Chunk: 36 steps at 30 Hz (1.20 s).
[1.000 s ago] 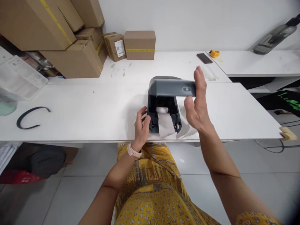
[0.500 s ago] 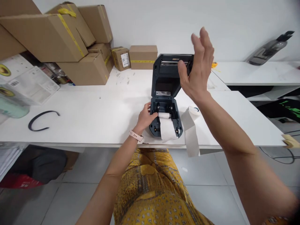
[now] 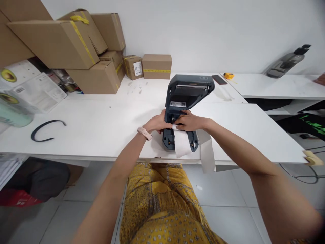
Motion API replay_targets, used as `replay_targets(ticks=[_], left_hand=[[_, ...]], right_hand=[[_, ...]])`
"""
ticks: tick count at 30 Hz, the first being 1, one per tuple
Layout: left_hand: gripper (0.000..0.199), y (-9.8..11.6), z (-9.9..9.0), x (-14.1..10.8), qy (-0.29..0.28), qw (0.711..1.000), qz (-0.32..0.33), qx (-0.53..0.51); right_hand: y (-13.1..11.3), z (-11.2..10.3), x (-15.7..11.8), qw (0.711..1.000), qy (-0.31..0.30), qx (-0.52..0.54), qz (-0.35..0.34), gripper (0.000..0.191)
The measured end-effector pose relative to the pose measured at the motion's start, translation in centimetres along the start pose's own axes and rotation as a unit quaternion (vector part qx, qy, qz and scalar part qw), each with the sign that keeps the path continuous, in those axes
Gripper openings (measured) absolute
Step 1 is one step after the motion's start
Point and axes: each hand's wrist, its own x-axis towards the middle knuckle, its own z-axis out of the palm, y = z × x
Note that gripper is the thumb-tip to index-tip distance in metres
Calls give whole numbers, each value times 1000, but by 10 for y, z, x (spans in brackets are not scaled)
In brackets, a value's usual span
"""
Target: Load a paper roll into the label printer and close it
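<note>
Paper roll: sitting in the open bay of the label printer, mostly hidden under both hands; its axle is running left to right across the bay, and its loose paper strip is trailing toward the person over the printer's front edge.
Right hand: lying palm down over the roll, fingers curled onto it; the grip is looking pressed against the roll, though whether it is truly pinching cannot be told.
Left hand: resting at the bay's left side, fingers reaching in toward the roll's end; how tightly its grip is closing cannot be told either.
Key relation: the roll is lying directly beneath the right grip and just to the right of the left one, so the right hand is the nearer.
Lid: standing open, just beyond both hands.
Second strip: hanging over the desk edge, just right of the right grip.
Farther out: cardboard boxes stacked well to the left and beyond; a black curved band lying far left.
</note>
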Motion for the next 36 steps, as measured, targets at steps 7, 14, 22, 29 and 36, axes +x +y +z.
replay_targets(ticks=[7,14,22,29,36], left_hand=[[83,-8,3,7,-14,999,-20,-42],[83,-5,1,4,-40,999,-7,-29],[87,6,-3,-6,-63,998,18,-12],[101,2,-5,-3,-84,996,3,-26],[100,0,-6,1,-103,994,0,-22]], right_hand=[[-4,-2,9,998,-50,38,9,35],[9,-12,9,991,-70,112,21,47],[20,-81,-16,968,16,251,17,56],[36,-82,-7,910,179,368,70,68],[55,-76,-5,889,256,369,92,63]])
